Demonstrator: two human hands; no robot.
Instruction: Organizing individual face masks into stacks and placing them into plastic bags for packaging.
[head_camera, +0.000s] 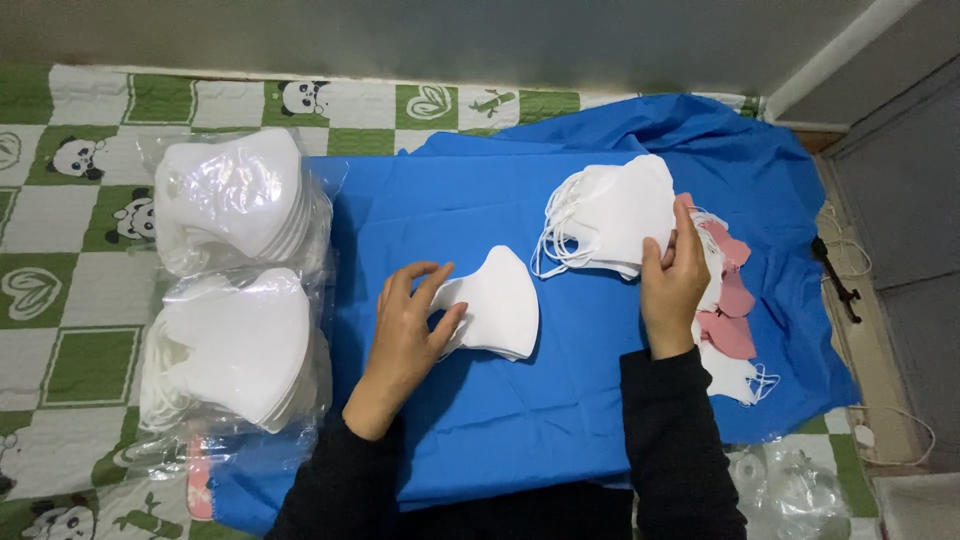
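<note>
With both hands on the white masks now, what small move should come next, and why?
Probably the right hand should lift the top mask off the loose mask pile and carry it toward the small mask stack that the left hand steadies. Its fingers already rest on the pile's edge, and the stack lies flat on the blue cloth.

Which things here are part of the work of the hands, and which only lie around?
In the work:
- left hand on small stack of white masks
- right hand on loose pile of white masks
- blue cloth

Lying around:
- bagged masks
- pink masks
- panda mat
- black cable
</note>
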